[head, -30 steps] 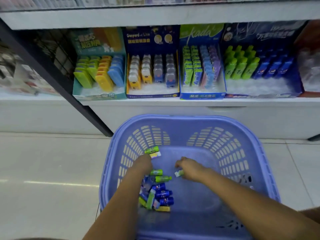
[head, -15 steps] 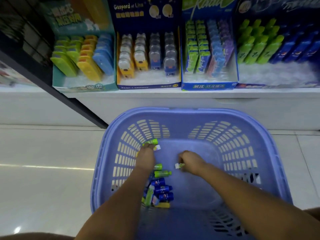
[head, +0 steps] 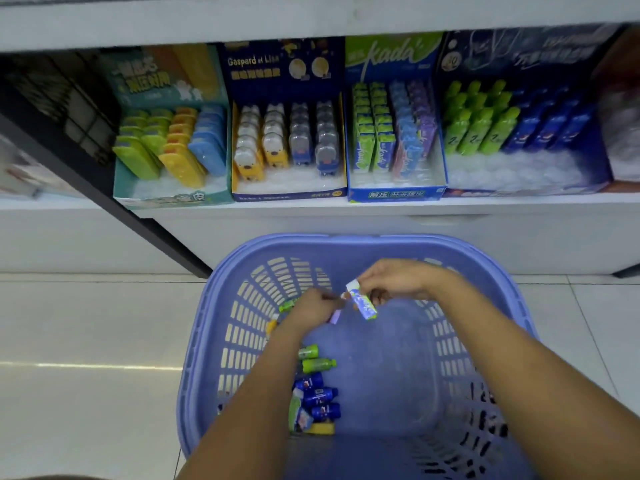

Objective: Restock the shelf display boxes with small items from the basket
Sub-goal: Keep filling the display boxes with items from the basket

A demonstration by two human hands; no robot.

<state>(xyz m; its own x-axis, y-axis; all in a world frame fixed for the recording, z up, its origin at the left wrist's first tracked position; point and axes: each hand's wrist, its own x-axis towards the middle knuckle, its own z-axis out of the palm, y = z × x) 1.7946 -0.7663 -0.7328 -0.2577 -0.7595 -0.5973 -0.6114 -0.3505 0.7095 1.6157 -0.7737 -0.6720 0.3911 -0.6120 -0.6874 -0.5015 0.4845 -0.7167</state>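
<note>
A small blue-and-green packet (head: 362, 303) is pinched at its white end by the right hand (head: 394, 282), raised over the far half of the basket (head: 346, 242). Just beside it, the left hand (head: 311, 308) is curled around a green item (head: 287, 304) that pokes out on its far side, and seemingly other small pieces. Below the left forearm, green bottles (head: 317, 363) and blue bottles (head: 322, 396) lie loose on the basket bottom. The basket stands on the tiled floor (head: 86, 323) before a shelf (head: 311, 209) carrying four display boxes, among them the kada box (head: 394, 195).
</note>
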